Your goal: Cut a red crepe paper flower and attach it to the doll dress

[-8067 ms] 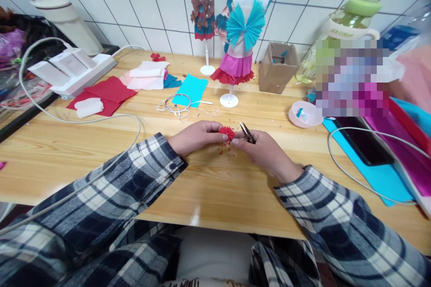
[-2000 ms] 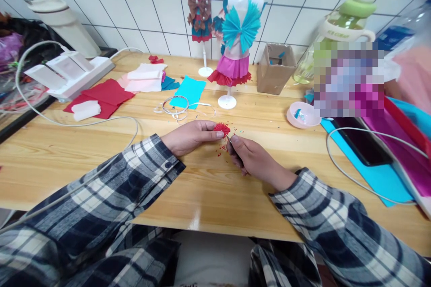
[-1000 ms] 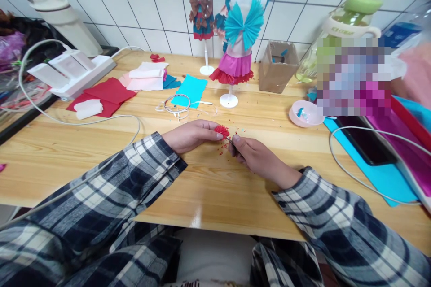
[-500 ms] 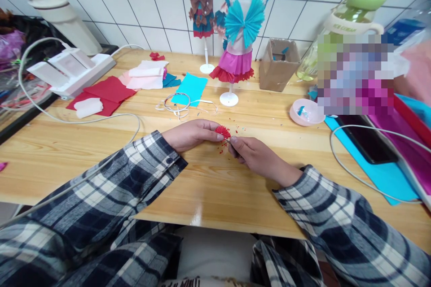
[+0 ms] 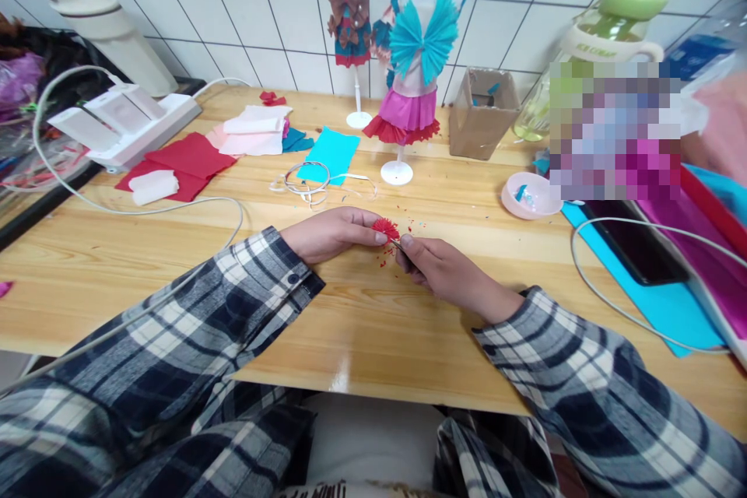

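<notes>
My left hand (image 5: 337, 234) pinches a small red pleated paper piece (image 5: 385, 229), fanned out into a rosette, between thumb and fingers. In my right hand (image 5: 439, 266) is a slim dark-handled tool with a metal tip, which looks like small scissors (image 5: 399, 247); the fingers hide most of it. Its tip points at the lower right edge of the red paper. Tiny red paper clippings (image 5: 384, 259) lie scattered on the table around and below the two hands.
Small dress forms in crepe-paper clothes, one with a blue pleated bow (image 5: 425, 35), stand at the back. Beside them is a cardboard box (image 5: 483, 120). A pink bowl (image 5: 531, 202) and phone (image 5: 639, 245) lie right; red paper (image 5: 198, 159), a ribbon coil (image 5: 306, 179) and a power strip (image 5: 125, 128) left.
Both hands stay in nearly the same place. The tool's tip has shifted very slightly against the red paper's edge.
</notes>
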